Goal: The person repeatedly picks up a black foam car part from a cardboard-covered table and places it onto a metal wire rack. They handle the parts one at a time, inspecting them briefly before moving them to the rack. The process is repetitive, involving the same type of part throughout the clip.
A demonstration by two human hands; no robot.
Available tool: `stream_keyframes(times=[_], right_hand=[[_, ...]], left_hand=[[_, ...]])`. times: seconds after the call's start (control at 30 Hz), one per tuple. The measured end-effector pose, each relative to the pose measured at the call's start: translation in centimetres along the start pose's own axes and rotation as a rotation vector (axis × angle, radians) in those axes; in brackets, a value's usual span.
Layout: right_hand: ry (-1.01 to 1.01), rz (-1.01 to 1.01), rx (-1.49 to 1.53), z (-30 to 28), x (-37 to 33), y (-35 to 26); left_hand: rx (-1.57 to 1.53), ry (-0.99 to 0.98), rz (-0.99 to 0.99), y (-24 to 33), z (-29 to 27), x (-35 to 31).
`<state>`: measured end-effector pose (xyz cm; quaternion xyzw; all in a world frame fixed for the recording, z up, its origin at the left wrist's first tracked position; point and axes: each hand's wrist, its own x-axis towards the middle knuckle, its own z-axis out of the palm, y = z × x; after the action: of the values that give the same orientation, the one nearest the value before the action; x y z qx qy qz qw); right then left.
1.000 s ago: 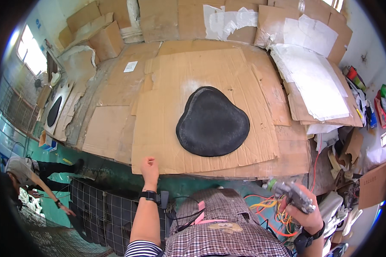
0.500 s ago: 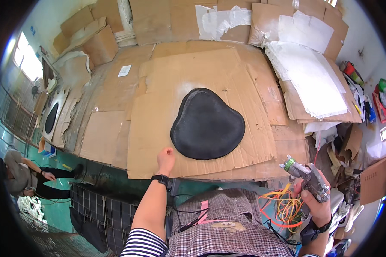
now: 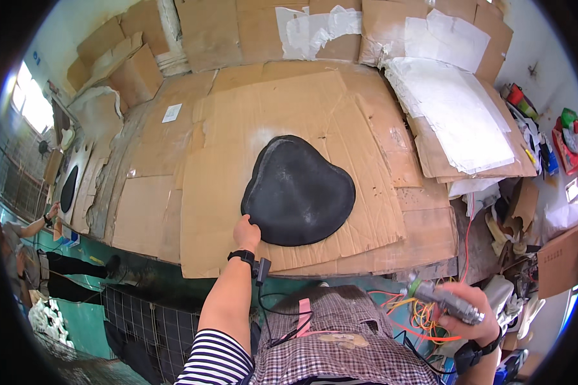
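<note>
A black padded cushion [image 3: 302, 192], rounded and three-lobed like a saddle seat, lies flat on a cardboard sheet [image 3: 228, 135]. A pale smudge shows on its upper face. My left hand [image 3: 246, 233] is closed at the cushion's near left edge, fingertips gripping the rim. In my right hand [image 3: 474, 314], held off the table's near right side, is a metal spray gun [image 3: 444, 302] with a green ring near its nozzle. The gun points left and looks slightly blurred; the fingers wrap round its body.
White-covered cardboard [image 3: 456, 122] rises at the table's right. Orange and yellow hoses [image 3: 424, 314] hang below the gun. A wire-mesh frame [image 3: 141, 314] stands low at left. A co-worker [image 3: 29, 256] reaches toward another black pad [image 3: 69, 189] at far left.
My left hand has come forward onto the cushion's rim. The cushion looks slightly turned. The spray gun has dropped lower and now points left. The co-worker's arm has risen toward the other pad.
</note>
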<state>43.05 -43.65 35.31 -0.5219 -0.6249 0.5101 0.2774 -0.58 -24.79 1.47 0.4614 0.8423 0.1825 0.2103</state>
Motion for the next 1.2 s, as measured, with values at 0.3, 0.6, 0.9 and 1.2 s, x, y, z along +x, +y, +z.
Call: stream_keyframes(times=[0.3,0.6,0.9,1.2], right_hand=[[0.103,0.060,-0.010,-2.1,-2.5,2.3],[0.153,0.010,0.249,-0.8,-0.5,2.2],[0.189,0.068,0.029,-1.8,-3.2,2.1],[0.279,0.073,0.241,-1.4,-3.0,2.8]], left_hand=[[0.021,-0.068,-0.070,2.4,-0.6,0.2],[-0.056,0.132,-0.067,1.8,0.8,-0.3],[-0.069,0.085,-0.066,2.0,0.3,0.2],[-0.535,0.069,-0.143,2.8,0.0,0.6]])
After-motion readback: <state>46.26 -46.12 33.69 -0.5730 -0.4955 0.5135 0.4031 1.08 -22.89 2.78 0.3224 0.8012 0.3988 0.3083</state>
